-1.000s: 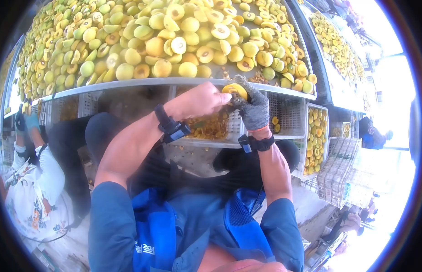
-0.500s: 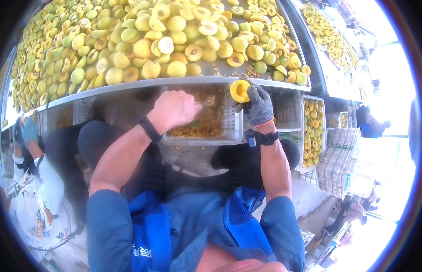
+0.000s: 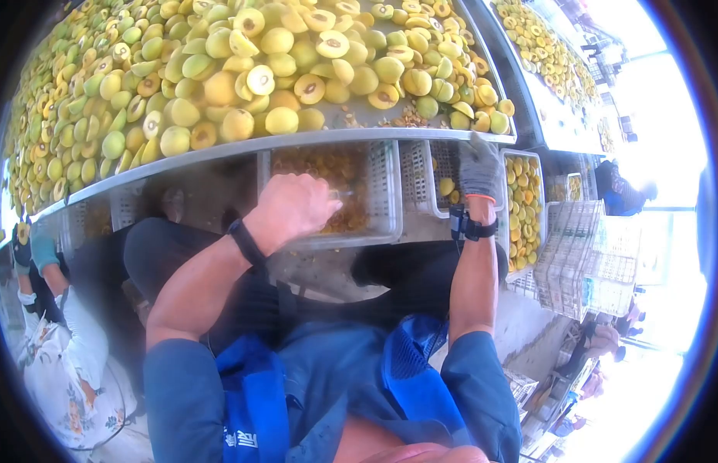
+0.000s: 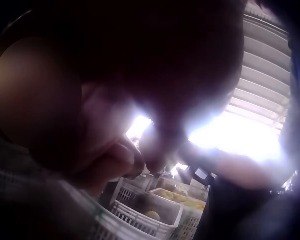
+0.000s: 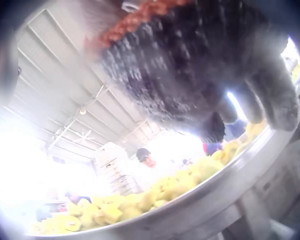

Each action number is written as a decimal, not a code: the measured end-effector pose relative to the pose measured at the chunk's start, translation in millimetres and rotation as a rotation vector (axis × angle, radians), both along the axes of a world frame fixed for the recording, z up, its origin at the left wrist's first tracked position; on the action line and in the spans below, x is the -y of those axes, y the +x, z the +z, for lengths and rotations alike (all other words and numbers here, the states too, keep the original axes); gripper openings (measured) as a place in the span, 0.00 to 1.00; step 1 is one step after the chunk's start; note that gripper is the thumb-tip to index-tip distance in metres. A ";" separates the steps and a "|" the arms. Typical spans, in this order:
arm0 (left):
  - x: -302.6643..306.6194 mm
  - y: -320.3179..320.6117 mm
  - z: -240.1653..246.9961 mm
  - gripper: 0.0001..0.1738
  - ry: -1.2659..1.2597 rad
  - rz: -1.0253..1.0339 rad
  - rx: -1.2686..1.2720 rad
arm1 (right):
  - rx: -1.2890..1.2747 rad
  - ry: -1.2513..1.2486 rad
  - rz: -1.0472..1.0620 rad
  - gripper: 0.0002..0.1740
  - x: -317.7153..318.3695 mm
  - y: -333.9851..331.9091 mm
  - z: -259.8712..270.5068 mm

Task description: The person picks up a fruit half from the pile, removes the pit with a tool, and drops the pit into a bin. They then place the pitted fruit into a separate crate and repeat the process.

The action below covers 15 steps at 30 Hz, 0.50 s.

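My bare left hand (image 3: 293, 208) is curled in a fist over a white crate (image 3: 390, 193) of orange-yellow scraps below the table edge. From it juts a thin, light tool (image 3: 342, 193), blurred, its kind unclear. My right hand (image 3: 479, 166), in a grey knit glove, is at the table's metal rim (image 3: 336, 136), with loosely bent fingers and no fruit visible in it. In the right wrist view, gloved fingertips (image 5: 285, 117) lie right at that rim. Halved yellow peaches (image 3: 282, 119), some with pits showing, pile up on the table. The left wrist view is mostly dark.
Right of the scrap crate stands another white crate (image 3: 428, 204) with a few fruit pieces. A crate of yellow halves (image 3: 522, 208) is beyond it, near stacked crates (image 3: 567, 255). Another person's gloved hands (image 3: 39, 251) work at the left. A second fruit table (image 3: 563, 100) stands at the right.
My left hand has drawn back from the peach half to above the scrap crate. My right hand has moved right to the rim, and the half it held no longer shows in it.
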State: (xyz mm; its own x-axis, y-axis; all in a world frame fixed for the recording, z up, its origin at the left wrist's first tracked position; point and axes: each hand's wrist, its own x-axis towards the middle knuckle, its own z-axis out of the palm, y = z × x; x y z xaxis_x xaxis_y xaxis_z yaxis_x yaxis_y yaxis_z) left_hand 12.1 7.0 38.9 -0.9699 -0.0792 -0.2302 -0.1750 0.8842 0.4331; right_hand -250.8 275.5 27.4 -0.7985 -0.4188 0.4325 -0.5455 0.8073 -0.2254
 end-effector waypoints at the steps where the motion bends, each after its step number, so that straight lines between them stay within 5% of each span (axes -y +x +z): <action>1: -0.2 -0.3 -0.5 0.28 0.003 -0.007 0.000 | 0.018 -0.062 0.101 0.20 14.1 5.7 5.4; 4: -1.1 0.7 1.2 0.27 0.024 -0.024 0.004 | 0.098 -0.068 0.236 0.19 74.0 16.6 11.5; 9: -0.6 3.9 4.7 0.27 0.060 -0.035 0.009 | 0.242 0.295 0.041 0.22 170.1 4.5 10.4; 15: 10.8 10.9 4.1 0.27 0.080 0.043 -0.021 | 0.264 0.239 -0.013 0.22 188.8 15.6 2.8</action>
State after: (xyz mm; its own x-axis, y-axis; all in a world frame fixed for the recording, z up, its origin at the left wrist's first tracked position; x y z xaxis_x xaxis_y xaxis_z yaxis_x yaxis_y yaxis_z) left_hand 23.0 -3.8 42.9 -0.9706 -0.1035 -0.2173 -0.2026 0.8384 0.5060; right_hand -235.2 86.8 30.2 -0.8757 -0.4721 0.1015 -0.4828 0.8608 -0.1611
